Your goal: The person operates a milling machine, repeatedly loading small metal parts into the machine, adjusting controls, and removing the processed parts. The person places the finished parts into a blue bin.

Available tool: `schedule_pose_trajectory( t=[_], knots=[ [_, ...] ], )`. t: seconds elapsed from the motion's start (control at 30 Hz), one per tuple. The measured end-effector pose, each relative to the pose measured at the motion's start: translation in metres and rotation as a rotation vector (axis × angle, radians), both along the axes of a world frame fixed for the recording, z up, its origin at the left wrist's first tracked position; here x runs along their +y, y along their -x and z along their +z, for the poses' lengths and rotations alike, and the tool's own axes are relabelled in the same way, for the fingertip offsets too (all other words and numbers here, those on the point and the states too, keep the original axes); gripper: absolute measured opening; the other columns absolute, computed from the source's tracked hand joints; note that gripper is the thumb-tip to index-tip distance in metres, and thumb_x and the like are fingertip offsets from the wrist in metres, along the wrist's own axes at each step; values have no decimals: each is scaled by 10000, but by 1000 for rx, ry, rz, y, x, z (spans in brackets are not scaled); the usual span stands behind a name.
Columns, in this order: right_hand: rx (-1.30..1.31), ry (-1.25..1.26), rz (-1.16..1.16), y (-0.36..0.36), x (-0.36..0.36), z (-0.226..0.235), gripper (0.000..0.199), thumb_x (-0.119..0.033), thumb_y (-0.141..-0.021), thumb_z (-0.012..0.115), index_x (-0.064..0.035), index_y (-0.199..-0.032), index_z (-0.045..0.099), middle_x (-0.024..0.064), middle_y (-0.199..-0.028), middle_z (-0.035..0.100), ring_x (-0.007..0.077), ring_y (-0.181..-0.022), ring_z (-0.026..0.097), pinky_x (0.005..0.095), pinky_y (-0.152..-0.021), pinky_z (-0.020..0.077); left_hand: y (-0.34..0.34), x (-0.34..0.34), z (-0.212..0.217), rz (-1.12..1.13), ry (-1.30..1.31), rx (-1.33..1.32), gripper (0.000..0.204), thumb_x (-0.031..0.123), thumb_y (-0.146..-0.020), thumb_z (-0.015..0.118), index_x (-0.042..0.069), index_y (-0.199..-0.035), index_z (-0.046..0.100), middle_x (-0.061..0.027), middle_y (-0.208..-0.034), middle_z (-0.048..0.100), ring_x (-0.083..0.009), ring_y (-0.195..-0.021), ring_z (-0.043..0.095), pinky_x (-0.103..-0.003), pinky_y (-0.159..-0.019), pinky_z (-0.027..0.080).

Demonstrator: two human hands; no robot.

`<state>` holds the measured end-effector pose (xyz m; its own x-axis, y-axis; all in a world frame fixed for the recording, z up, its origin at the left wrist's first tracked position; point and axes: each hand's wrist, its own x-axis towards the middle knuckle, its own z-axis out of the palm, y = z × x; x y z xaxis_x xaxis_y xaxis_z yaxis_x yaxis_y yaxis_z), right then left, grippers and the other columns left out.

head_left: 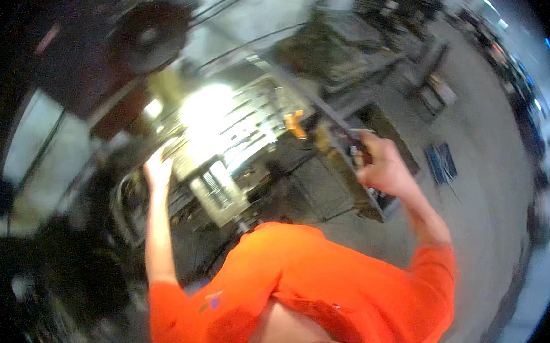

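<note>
My left hand (158,166) reaches to the near left side of a brightly lit metal machine table (246,128). Glare and blur smear its fingers, so I cannot make out whether it grips anything. Beside it, a grey metal block with a slotted face (217,192) sticks out toward me. My right hand (385,163) is closed, its fingers curled round something dark that they mostly hide. It is over the edge of a long open box (339,160) with dark items inside. An orange object (296,123) lies on the right end of the table.
A dark round machine part (149,36) stands at the upper left, with cables above the table. On the grey floor to the right lies a flat blue item (440,162). A small dark stand (430,96) is farther back, near more machinery.
</note>
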<state>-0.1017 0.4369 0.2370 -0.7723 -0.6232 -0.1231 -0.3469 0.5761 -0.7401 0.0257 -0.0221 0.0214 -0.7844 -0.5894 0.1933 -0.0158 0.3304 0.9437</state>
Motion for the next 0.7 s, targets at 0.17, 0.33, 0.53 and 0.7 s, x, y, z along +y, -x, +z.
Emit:
schedule_pose_trajectory(
  t=[0.17, 0.33, 0.53, 0.7],
  knots=[
    [-59, 34, 24, 19, 15, 1, 538, -44, -619, 531, -28, -1154, 483, 61, -633, 492, 158, -589, 495, 291, -526, 393, 0, 4, -4, 127, -142, -69, 426, -127, -745, 450, -106, -1171, 467, -214, -1162, 529, -252, -1043, 538, -312, -920, 416],
    [-45, 136, 75, 20, 22, -12, 588, -93, -590, 575, 1, -1162, 474, 69, -608, 482, 162, -513, 472, 306, -475, 363, -70, 21, -30, 188, -156, -6, 355, -76, -782, 467, -85, -1135, 505, -152, -1019, 596, -202, -906, 590, -305, -814, 480],
    [-58, 166, 16, 18, 16, -30, 557, -36, -596, 545, -3, -1148, 482, -22, -624, 401, 74, -540, 380, 229, -483, 321, -156, 118, -73, 100, -217, -592, 305, -23, -752, 513, -83, -1044, 575, -162, -863, 651, -199, -751, 639, -288, -692, 502],
    [-67, 188, -49, 15, 7, -34, 531, 30, -596, 452, -16, -1121, 520, -42, -619, 401, 46, -546, 370, 188, -489, 284, -251, 182, -177, -498, 143, -1332, 301, 181, -672, 584, -5, -903, 637, -214, -865, 625, -351, -775, 617, -389, -663, 481]
  ],
)
